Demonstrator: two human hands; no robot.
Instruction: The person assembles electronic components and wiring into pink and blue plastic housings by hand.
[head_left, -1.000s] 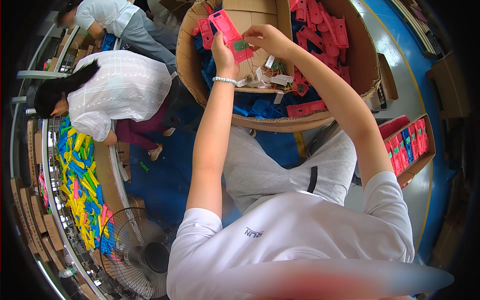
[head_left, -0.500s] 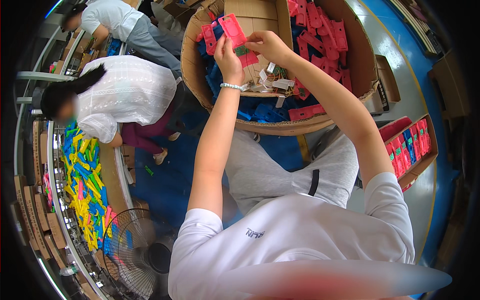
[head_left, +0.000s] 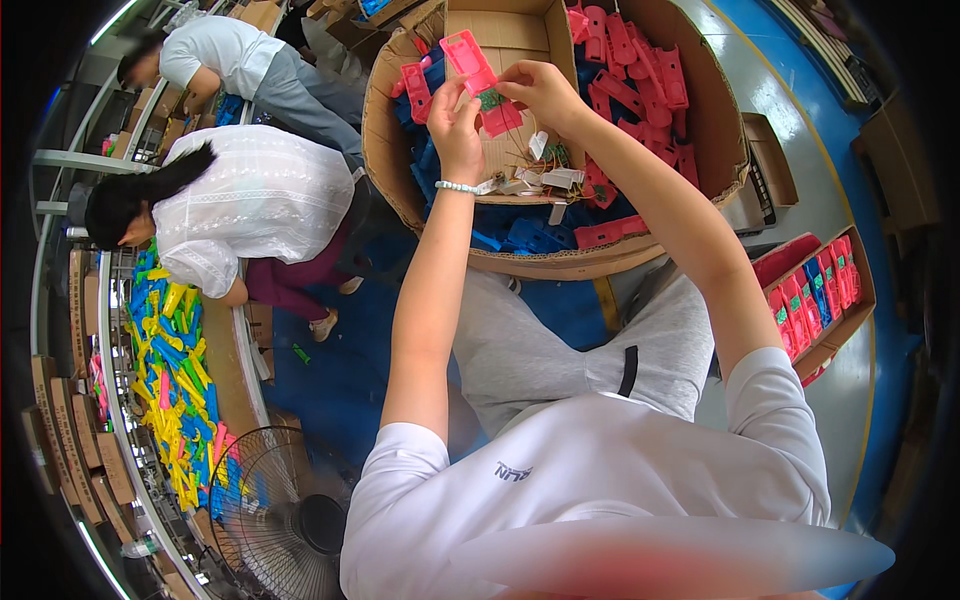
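Observation:
My left hand [head_left: 457, 125] grips an open pink plastic casing [head_left: 467, 58] above a large cardboard box [head_left: 400, 180]. My right hand [head_left: 545, 95] is closed in a pinch at the casing's lower right corner, on the edge of a small green circuit board [head_left: 490, 100]. Another pink piece [head_left: 500, 121] shows just below the board; whether it joins the casing I cannot tell. Just below my hands, white parts with thin wires [head_left: 545, 178] lie on a cardboard piece set in the box.
Pink casings [head_left: 640, 75] and blue ones [head_left: 530, 232] fill the big box. At right, a smaller carton [head_left: 835, 318] holds a row of casings with green boards. Left stand a fan [head_left: 280, 510], a bench of colourful plastic parts [head_left: 180, 380] and two people bending [head_left: 260, 190], [head_left: 225, 55].
Both hands stay at the casing, with only slight shifts of the fingers. The wired white parts lie a little differently. The nearer person's head has turned slightly.

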